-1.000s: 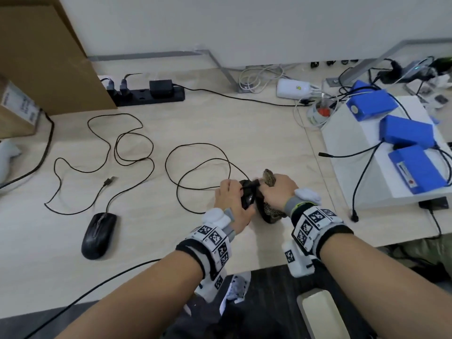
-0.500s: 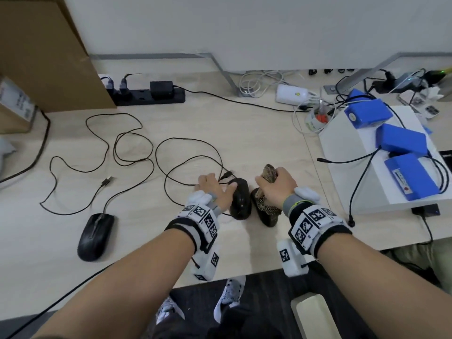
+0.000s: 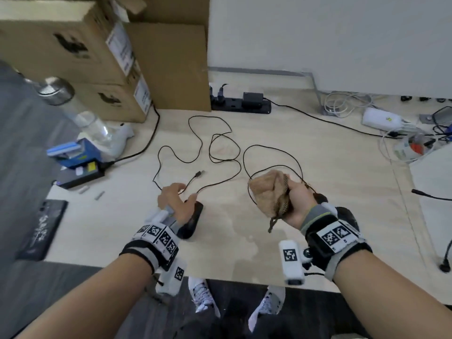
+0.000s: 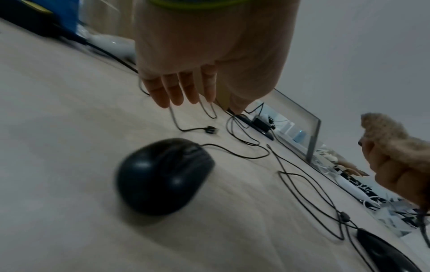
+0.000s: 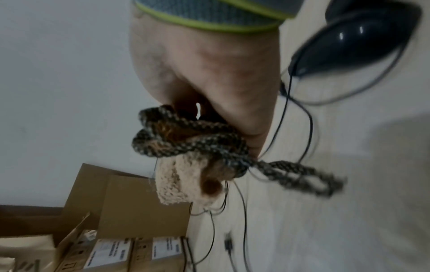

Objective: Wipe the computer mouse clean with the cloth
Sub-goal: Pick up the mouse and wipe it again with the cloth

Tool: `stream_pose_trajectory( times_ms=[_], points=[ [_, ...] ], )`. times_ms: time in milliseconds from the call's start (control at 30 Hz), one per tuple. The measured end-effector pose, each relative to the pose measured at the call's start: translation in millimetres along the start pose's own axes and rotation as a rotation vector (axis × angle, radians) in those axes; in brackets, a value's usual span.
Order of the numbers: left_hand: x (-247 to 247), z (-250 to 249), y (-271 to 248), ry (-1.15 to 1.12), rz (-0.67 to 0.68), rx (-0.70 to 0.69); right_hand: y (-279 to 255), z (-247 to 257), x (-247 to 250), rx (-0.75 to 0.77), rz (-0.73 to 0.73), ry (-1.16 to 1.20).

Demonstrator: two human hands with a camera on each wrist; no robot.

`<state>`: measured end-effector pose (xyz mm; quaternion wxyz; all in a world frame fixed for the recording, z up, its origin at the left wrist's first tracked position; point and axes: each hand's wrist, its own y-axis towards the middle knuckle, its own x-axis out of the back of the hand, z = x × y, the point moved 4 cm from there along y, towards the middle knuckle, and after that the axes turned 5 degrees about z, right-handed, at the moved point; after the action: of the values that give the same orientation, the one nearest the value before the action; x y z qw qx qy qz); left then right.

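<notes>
A black wired mouse (image 3: 193, 220) lies on the light wood desk (image 3: 232, 231), and my left hand (image 3: 183, 192) hovers over it with fingers straight and nothing in it. The left wrist view shows this mouse (image 4: 163, 174) below the spread left hand (image 4: 186, 99), apart from it. My right hand (image 3: 293, 194) is raised off the desk and grips a bunched tan cloth (image 3: 264, 194) with a dark speckled edge loop (image 5: 186, 143). A second black mouse (image 5: 363, 36) lies on the desk behind the right wrist, mostly hidden in the head view.
Thin black mouse cables (image 3: 220, 148) loop across the middle of the desk. Cardboard boxes (image 3: 73, 45) and a clear bottle (image 3: 73, 106) stand at the back left, and a power strip (image 3: 242, 106) lies along the wall. A dark flat item (image 3: 41, 228) sits at the left edge.
My left hand let go of the mouse held beside the cloth and moved left over the other mouse. The right hand lifted with the cloth. The head view swung left.
</notes>
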<state>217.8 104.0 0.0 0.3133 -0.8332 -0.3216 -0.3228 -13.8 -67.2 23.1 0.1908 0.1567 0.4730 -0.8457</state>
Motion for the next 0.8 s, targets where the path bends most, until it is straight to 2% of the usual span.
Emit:
stream_pose_trajectory(
  times_ms=[67,200,300,400,500,567,633,700,800],
  points=[
    [1.7,17.8,-0.3,0.033,0.077,0.056,-1.2,-15.4,-21.9,-0.048,0.070,0.075],
    [-6.9,45.9,0.3,0.196,0.281,0.087,-1.9,-48.1,-66.3,-0.049,0.119,0.000],
    [-17.4,56.1,-3.6,0.292,0.346,0.072,3.3,-68.8,-79.9,-0.036,0.023,-0.053],
    [-24.1,58.8,-6.6,0.340,0.334,0.026,3.5,-79.3,-81.1,-0.030,-0.103,-0.029],
    [-24.2,56.1,-4.8,0.359,0.356,0.017,1.9,-81.6,-80.1,-0.020,-0.137,-0.033],
    [-19.4,54.9,-0.6,0.269,0.404,0.067,-1.0,-79.9,-80.7,-0.024,-0.124,-0.038],
    [-10.0,47.7,2.4,0.028,0.444,0.139,-4.5,-74.5,-81.9,-0.017,-0.102,-0.025],
    [-1.6,38.3,5.8,-0.211,0.455,0.150,-8.0,-66.7,-81.5,0.015,-0.076,-0.008],
    [11.4,21.1,5.5,-0.427,0.468,0.128,-12.4,-48.7,-87.2,0.143,-0.002,-0.027]
  ],
)
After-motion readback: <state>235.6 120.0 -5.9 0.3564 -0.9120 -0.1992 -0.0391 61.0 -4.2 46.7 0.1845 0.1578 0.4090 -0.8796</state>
